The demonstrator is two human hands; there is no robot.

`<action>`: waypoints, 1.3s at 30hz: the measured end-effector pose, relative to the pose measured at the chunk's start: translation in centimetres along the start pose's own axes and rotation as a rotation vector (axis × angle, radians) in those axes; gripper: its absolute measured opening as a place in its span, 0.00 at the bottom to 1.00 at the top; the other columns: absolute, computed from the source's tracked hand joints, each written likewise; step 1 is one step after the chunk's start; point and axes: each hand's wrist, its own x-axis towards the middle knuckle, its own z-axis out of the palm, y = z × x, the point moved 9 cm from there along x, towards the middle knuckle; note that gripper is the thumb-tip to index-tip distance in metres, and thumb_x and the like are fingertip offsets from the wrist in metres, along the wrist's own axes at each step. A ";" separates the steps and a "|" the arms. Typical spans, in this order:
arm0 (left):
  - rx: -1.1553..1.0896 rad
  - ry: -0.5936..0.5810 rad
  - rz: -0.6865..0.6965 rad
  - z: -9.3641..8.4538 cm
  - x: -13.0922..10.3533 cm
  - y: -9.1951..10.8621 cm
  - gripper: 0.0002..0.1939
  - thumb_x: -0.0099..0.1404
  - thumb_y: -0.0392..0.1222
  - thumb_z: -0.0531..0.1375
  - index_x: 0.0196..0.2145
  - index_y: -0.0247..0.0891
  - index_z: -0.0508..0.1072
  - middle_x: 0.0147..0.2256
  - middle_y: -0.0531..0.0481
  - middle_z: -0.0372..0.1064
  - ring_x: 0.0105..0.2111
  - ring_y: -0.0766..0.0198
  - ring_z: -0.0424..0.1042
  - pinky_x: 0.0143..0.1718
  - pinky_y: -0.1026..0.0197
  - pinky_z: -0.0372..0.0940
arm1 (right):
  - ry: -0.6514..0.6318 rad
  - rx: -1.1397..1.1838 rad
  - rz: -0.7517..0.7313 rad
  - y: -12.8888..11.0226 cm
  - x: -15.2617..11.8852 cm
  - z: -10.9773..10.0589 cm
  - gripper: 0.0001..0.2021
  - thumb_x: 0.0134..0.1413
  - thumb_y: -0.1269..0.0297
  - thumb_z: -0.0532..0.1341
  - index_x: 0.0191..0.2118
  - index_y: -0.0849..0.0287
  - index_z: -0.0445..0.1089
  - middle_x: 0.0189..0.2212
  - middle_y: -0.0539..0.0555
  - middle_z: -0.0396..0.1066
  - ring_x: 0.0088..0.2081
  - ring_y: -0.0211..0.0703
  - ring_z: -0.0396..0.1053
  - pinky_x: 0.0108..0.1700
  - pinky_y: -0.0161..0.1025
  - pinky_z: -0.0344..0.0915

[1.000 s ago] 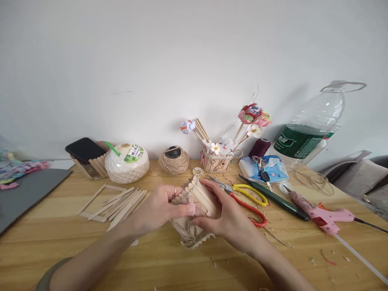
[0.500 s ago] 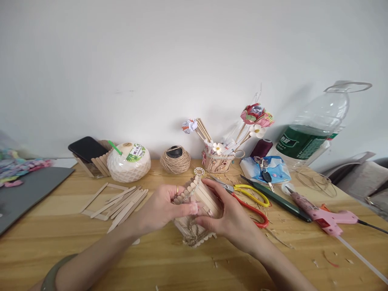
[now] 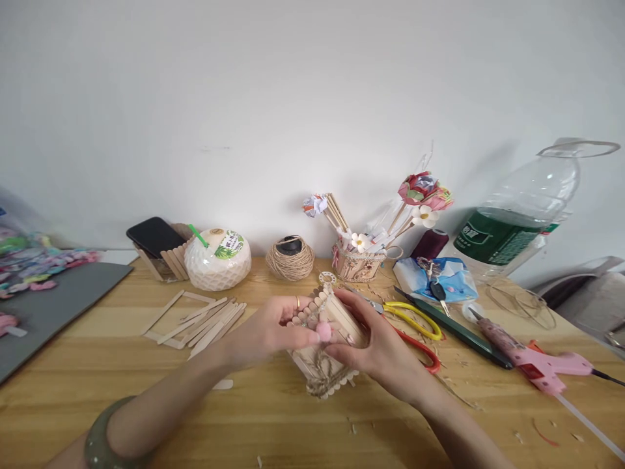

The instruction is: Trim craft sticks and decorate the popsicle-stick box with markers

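Observation:
Between my hands is a small box made of popsicle sticks [image 3: 346, 317], tilted, with scalloped stick ends along its edges and twine wound near its lower corner. My left hand [image 3: 273, 329] grips its left side, the thumb beside a pink pom-pom [image 3: 323, 331] on the box's face. My right hand [image 3: 378, 345] wraps round the right side, its thumb on the front and fingers over the far edge. Part of the box is hidden by my fingers. Left of it lie loose popsicle sticks [image 3: 215, 326] and a stick frame [image 3: 163, 312].
Yellow-and-red-handled scissors [image 3: 415, 319], a green cutter [image 3: 459, 331] and a pink glue gun [image 3: 541, 361] lie to the right. Behind stand a twine ball [image 3: 290, 260], a flower holder [image 3: 359, 264], a white coconut [image 3: 217, 264] and a phone [image 3: 156, 236]. A large bottle [image 3: 512, 215] leans at back right.
The view has shifted slightly, so everything appears a little further right. My left thumb has slid off the pink pom-pom, which now shows more fully. Both hands keep hold of the box.

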 end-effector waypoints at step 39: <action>0.136 0.173 -0.131 -2.1 -0.2 -0.6 0.11 0.53 0.44 0.64 0.31 0.33 0.73 0.26 0.52 0.71 0.25 0.67 0.67 0.27 0.66 0.61 | -0.229 0.078 0.009 0.2 -0.6 1.9 0.42 0.42 0.66 0.64 0.62 0.57 0.41 0.62 0.59 0.47 0.63 0.51 0.46 0.62 0.49 0.46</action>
